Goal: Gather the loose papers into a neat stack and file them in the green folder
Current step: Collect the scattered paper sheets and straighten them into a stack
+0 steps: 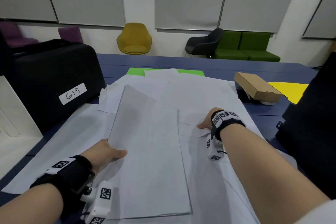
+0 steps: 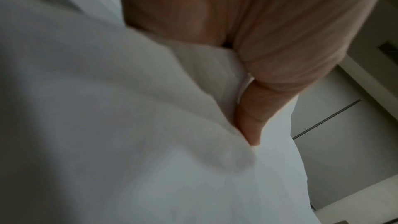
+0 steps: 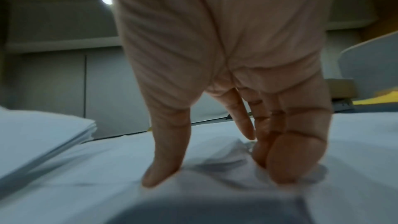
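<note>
Loose white papers [image 1: 196, 92] lie spread over the blue table [image 1: 218, 63]. A thicker stack of sheets [image 1: 149, 151] sits in front of me. My left hand [image 1: 109, 152] grips the stack's left edge, thumb [image 2: 249, 117] on top and the other fingers hidden beneath. My right hand [image 1: 205, 123] is to the right of the stack, its straight fingers and thumb pressing down on a loose sheet [image 3: 215, 159], which buckles up between them. The green folder [image 1: 134, 72] lies at the far end, mostly covered by papers.
A black case [image 1: 54, 78] labelled 619 stands at the left. A cardboard box [image 1: 256, 85] and a yellow sheet [image 1: 289, 89] lie at the right, with a dark object [image 1: 312, 132] nearer on that side. Chairs stand beyond the table.
</note>
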{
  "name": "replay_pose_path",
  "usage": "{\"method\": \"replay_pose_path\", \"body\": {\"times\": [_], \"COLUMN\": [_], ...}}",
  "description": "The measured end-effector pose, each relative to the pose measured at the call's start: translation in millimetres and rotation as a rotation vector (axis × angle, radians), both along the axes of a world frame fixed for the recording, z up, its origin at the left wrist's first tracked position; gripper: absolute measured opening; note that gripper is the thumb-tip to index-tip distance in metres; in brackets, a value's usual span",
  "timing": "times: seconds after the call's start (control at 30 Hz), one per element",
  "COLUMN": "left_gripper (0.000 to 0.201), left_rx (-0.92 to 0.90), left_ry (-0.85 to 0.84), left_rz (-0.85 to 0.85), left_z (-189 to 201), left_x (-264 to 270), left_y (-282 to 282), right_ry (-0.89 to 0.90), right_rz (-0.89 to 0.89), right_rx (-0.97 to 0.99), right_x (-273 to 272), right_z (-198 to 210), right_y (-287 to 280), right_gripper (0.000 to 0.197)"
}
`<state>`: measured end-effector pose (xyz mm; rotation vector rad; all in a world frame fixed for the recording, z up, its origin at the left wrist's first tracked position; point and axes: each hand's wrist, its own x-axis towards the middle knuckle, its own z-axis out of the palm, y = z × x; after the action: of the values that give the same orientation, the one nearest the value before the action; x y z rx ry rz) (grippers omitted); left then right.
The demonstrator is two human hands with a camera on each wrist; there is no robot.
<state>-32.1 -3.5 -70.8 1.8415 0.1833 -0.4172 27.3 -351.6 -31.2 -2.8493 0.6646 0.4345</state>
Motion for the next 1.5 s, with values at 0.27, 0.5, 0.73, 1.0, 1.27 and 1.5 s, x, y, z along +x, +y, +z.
{"method": "replay_pose_path", "body": {"times": [0.27,0.5,0.73,1.0,1.27,1.5], "left_gripper": [0.010,0.031,0.070,0.087,0.087,0.095], "left_rx": [0.028,0.072,0.111,0.161,0.259,0.252], "left_ry": [0.011,0.030,0.009,0.011,-0.004,-0.017], "left_rz": [-0.014,-0.023,-0.079,-0.093,-0.074,-0.048], "left_z": [-2,-7,-11,-22,-19,-32], "left_x": [2,6,12,23,25,35], "left_y": [3,7,10,16,13,19], "right_ry": [-0.087,-0.142,-0.360,-0.155,-0.022,-0.458], "right_rz": [-0.178,-0.153,-0.105,-0.142,-0.212,-0.384], "right_rx": [0.385,0.271,0.462,0.554,0.821,0.899], "right_x": [-4,-18,-68,-129,-141,-110], "right_z": [9,4,13,13,0,-14], "right_y": [-10,-33,-71,-113,-108,-91], "right_gripper": [0.050,0.036,0.041,0.023,0.018,0.034]}}
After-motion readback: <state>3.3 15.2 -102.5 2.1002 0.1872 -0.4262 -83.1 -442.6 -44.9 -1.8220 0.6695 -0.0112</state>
